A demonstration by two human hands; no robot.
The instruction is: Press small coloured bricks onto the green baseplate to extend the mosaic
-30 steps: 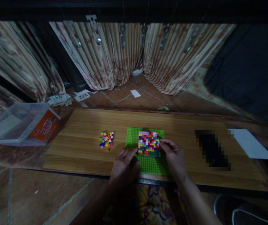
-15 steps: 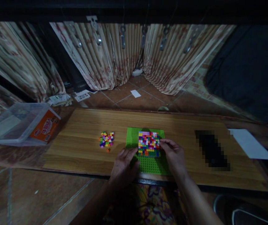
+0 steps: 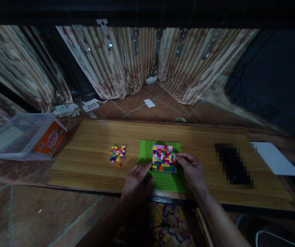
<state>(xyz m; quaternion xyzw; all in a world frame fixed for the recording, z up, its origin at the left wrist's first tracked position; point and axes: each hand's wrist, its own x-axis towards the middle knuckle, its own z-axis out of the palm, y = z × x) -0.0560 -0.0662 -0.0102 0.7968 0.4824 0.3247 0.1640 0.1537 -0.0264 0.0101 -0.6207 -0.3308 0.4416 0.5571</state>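
Note:
A square block of small multicoloured toy bricks [image 3: 163, 156] sits on a green studded baseplate [image 3: 145, 147] on the table. My left hand [image 3: 137, 180] lies at the block's near left side, its index fingertip by the edge and the thumb held apart over the baseplate. At the right edge, my right hand [image 3: 192, 168] has thumb and forefinger pinched together against the block. Whatever sits between those fingertips is too small to make out. Several rows of mixed colours fill the block, and dark green shows along its near rows.
A loose pile of small bricks [image 3: 117, 153] lies on the wooden table [image 3: 85, 154] to the left, with one orange brick [image 3: 119, 165] apart. A clear plastic box [image 3: 29, 137] stands at far left. A pixelated dark object [image 3: 233, 164] and a white sheet [image 3: 276, 159] lie right.
Hardly anything differs. My right wrist and forearm have shifted very slightly, while both hands' fingertips stay at the block's edges.

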